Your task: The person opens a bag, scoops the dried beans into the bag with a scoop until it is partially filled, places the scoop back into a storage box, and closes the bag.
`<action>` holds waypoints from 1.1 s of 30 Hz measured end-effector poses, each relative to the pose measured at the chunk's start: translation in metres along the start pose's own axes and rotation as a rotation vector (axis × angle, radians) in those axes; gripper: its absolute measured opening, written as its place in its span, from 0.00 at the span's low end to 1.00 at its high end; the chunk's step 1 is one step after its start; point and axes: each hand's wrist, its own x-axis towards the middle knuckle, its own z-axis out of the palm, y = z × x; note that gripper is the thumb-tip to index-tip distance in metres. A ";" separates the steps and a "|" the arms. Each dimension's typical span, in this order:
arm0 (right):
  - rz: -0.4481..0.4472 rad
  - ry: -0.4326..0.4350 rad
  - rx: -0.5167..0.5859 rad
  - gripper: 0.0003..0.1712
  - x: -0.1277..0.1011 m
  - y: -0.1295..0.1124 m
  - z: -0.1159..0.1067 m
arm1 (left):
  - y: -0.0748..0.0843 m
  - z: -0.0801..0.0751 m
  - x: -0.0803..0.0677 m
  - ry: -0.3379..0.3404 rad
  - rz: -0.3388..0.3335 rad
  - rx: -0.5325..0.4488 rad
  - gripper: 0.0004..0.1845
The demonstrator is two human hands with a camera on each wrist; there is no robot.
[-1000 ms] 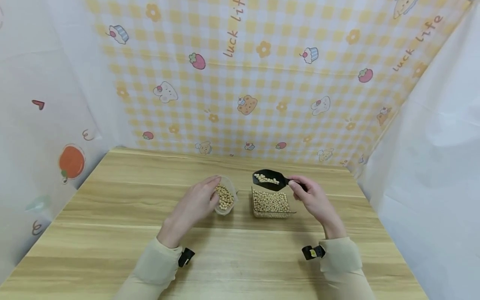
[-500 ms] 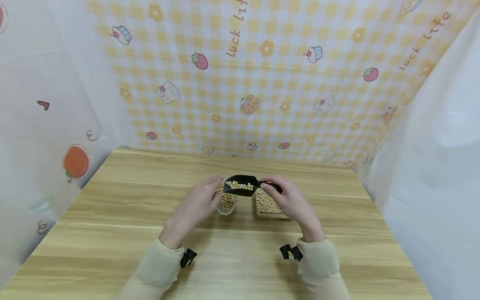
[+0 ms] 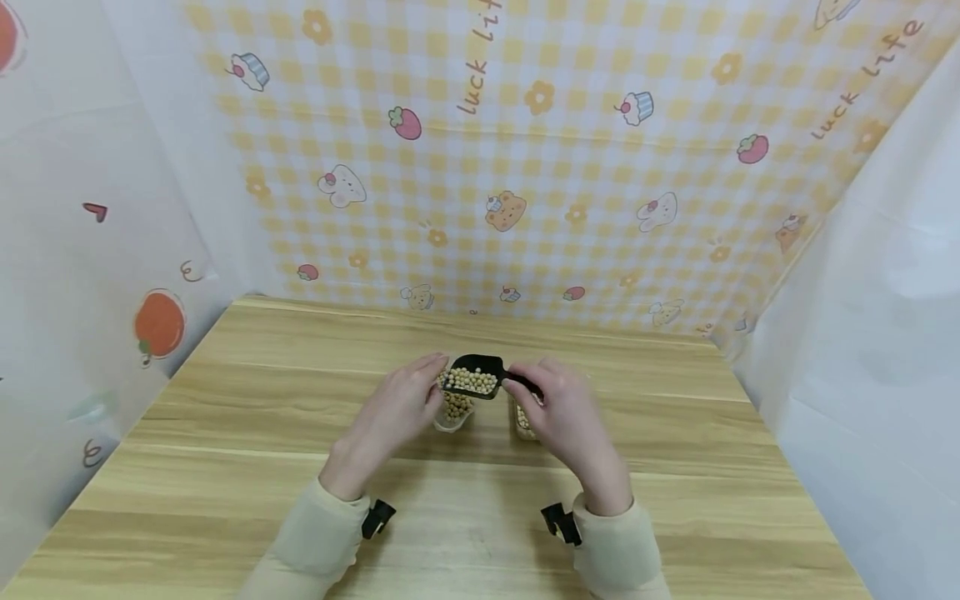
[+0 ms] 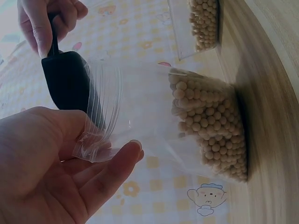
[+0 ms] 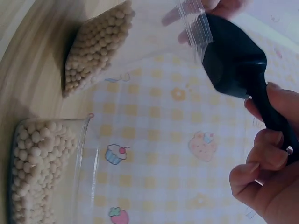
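My left hand [image 3: 393, 417] holds a clear zip-lock bag [image 4: 140, 102] by its ribbed mouth, with the edge pinched by the fingers. Pale round beans [image 4: 215, 126] fill the bag's lower part, and it stands upright on the table. In my right hand [image 3: 570, 421] is a black scoop [image 3: 480, 363], gripped by its handle. The scoop bears a load of beans [image 3: 472, 382] in the head view. Its front lip reaches the bag's mouth, seen through the plastic in the left wrist view. The wrist views show mainly the scoop's underside.
Right of the bag, a clear rectangular container [image 5: 86, 163] of the same beans stands on the wooden table [image 3: 465, 508], partly hidden under my right hand in the head view. A checkered cloth [image 3: 450, 192] hangs behind the table, with white sheets at both sides.
My right hand has carried the loaded scoop left, from above the container to the bag's mouth, and the scoop now tilts towards the bag. My left hand keeps its hold on the bag.
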 end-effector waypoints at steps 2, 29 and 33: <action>-0.019 0.008 -0.029 0.10 0.000 -0.005 0.001 | 0.000 -0.001 -0.001 0.001 -0.009 -0.003 0.25; 0.059 0.094 -0.067 0.11 -0.014 0.011 -0.024 | -0.004 -0.006 -0.002 -0.012 -0.026 -0.038 0.24; 0.070 0.067 -0.103 0.11 -0.023 0.035 -0.039 | -0.004 -0.007 -0.002 -0.018 -0.030 -0.051 0.24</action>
